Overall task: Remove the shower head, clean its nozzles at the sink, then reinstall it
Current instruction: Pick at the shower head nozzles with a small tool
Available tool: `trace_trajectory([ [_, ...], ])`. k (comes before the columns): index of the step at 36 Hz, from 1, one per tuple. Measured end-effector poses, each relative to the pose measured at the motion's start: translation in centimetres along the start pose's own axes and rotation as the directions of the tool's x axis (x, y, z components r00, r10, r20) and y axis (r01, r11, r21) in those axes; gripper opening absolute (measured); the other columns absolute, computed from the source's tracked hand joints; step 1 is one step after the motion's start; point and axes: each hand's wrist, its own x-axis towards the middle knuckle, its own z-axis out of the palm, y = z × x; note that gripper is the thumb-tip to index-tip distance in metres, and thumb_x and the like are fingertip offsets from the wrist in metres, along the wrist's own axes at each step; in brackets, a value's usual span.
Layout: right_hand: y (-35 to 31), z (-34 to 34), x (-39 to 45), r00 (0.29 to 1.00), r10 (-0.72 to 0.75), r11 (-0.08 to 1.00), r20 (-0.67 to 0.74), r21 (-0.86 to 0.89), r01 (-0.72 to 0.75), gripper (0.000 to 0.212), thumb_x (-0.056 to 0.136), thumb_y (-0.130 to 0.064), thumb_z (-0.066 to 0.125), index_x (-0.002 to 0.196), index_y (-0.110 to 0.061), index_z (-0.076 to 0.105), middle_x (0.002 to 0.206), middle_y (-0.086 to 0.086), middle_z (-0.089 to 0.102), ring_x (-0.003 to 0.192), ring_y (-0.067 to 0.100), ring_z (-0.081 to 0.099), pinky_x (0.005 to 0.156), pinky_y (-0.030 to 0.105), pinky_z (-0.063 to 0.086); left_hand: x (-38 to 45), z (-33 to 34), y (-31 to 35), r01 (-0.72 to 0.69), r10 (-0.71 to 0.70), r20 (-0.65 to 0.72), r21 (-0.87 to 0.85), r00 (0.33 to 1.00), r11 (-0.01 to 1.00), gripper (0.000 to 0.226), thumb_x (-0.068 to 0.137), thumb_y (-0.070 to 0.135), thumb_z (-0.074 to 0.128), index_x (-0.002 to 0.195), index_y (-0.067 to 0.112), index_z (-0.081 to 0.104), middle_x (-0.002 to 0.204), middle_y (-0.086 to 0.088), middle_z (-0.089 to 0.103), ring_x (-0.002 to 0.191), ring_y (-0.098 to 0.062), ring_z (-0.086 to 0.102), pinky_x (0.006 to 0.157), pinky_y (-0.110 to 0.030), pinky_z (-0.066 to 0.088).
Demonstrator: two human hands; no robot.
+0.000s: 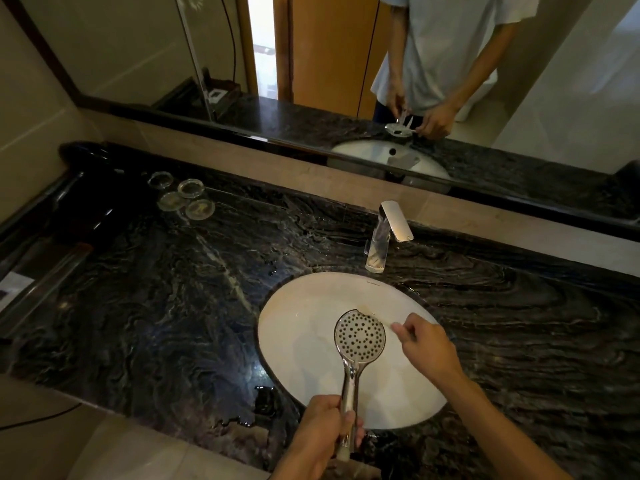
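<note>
Our left hand point(320, 433) grips the chrome shower head point(358, 337) by its handle, nozzles up, over the white sink point(287, 327); our right hand point(424, 344) pinches something too small to tell beside its face.

My left hand point(320, 429) is at the near edge of the sink point(301, 327), fingers curled around a handle. My right hand point(427, 344) is over the right side of the sink, fingers bent, thumb and forefinger pinched together. Both forearms come from below.
</note>
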Motion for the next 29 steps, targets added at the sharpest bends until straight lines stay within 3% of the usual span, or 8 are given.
trace_trajectory([
  [6, 0.7, 2.0, -2.1, 0.961, -0.165, 0.97, 0.221, -0.142, 0.199, 0.029, 0.098, -0.054, 0.048, 0.083, -0.029, 0.048, 0.073, -0.01, 0.058, 0.071, 0.012, 0.057, 0.056, 0.029, 0.039, 0.1, -0.4, 0.6, 0.026, -0.026, -0.023, -0.009, 0.999, 1.0, 0.021, 0.09, -0.018, 0.044, 0.087, -0.012, 0.064, 0.062, -0.019, 0.065, 0.054, -0.028, 0.061, 0.055, -0.035, 0.051],
  [9, 0.6, 1.9, -1.1, 0.982, -0.104, 0.987, 0.155, -0.102, 0.12, 0.03, 0.097, -0.054, 0.05, 0.083, -0.028, 0.052, 0.075, -0.01, 0.06, 0.071, 0.011, 0.056, 0.056, 0.027, 0.038, 0.4, -0.6, 1.3, 0.015, -0.015, -0.016, -0.011, 1.0, 1.0, 0.022, 0.091, -0.017, 0.042, 0.086, -0.011, 0.064, 0.064, -0.019, 0.064, 0.057, -0.028, 0.059, 0.059, -0.036, 0.05],
  [12, -0.1, 1.4, 0.6, 1.0, 0.023, 0.998, 0.0, 0.057, -0.023, 0.034, 0.096, -0.054, 0.051, 0.082, -0.024, 0.056, 0.073, -0.003, 0.065, 0.073, 0.019, 0.062, 0.065, 0.036, 0.051, 1.0, -0.7, 2.0, 0.012, -0.012, -0.022, -0.02, 1.0, 1.0, 0.025, 0.088, -0.018, 0.039, 0.081, -0.01, 0.061, 0.062, -0.018, 0.062, 0.057, -0.027, 0.057, 0.06, -0.035, 0.048],
  [15, -0.1, 1.4, 0.7, 0.997, 0.054, 0.989, -0.053, 0.144, -0.046, 0.033, 0.097, -0.051, 0.052, 0.077, -0.025, 0.053, 0.067, -0.003, 0.063, 0.07, 0.021, 0.062, 0.068, 0.041, 0.055, 0.7, -0.8, 1.7, 0.0, -0.001, -0.02, -0.03, 1.0, 1.0, 0.025, 0.09, -0.018, 0.039, 0.084, -0.01, 0.061, 0.065, -0.019, 0.061, 0.057, -0.027, 0.058, 0.063, -0.036, 0.049],
  [18, 1.8, 2.1, -0.7, 0.995, 0.035, 0.99, 0.096, 0.131, -0.047, 0.034, 0.095, -0.051, 0.056, 0.072, -0.026, 0.051, 0.067, -0.005, 0.061, 0.07, 0.019, 0.061, 0.065, 0.036, 0.049, 0.8, -0.1, 0.8, 0.046, -0.047, -0.03, -0.037, 0.998, 0.998, 0.023, 0.092, -0.018, 0.04, 0.084, -0.011, 0.06, 0.066, -0.021, 0.062, 0.057, -0.028, 0.059, 0.061, -0.037, 0.049],
  [22, 3.0, 3.4, -3.1, 0.969, -0.068, 0.998, 0.238, 0.016, 0.066, 0.028, 0.096, -0.049, 0.054, 0.076, -0.031, 0.049, 0.069, -0.009, 0.058, 0.073, 0.016, 0.059, 0.062, 0.032, 0.043, 0.3, -0.5, 0.2, 0.057, -0.057, -0.01, -0.023, 0.998, 0.998, 0.021, 0.091, -0.017, 0.043, 0.086, -0.011, 0.062, 0.064, -0.019, 0.064, 0.06, -0.029, 0.059, 0.064, -0.038, 0.05],
  [24, 3.0, 3.3, -2.9, 0.978, -0.053, 0.999, 0.202, 0.008, 0.053, 0.027, 0.097, -0.049, 0.054, 0.077, -0.03, 0.05, 0.072, -0.007, 0.06, 0.076, 0.017, 0.06, 0.067, 0.034, 0.047, 0.4, -0.6, 0.5, 0.063, -0.064, -0.008, -0.029, 0.998, 0.998, 0.021, 0.091, -0.017, 0.043, 0.085, -0.012, 0.062, 0.064, -0.019, 0.064, 0.06, -0.029, 0.058, 0.065, -0.038, 0.05],
  [29, 2.2, 2.0, -0.2, 0.996, 0.076, 0.993, -0.038, 0.097, -0.072, 0.032, 0.098, -0.05, 0.051, 0.079, -0.024, 0.053, 0.069, -0.002, 0.062, 0.075, 0.023, 0.063, 0.071, 0.041, 0.054, 0.4, -0.5, 1.2, 0.034, -0.033, 0.021, -0.055, 0.999, 0.998, 0.023, 0.089, -0.02, 0.04, 0.081, -0.01, 0.06, 0.065, -0.019, 0.063, 0.059, -0.029, 0.059, 0.065, -0.039, 0.05],
])
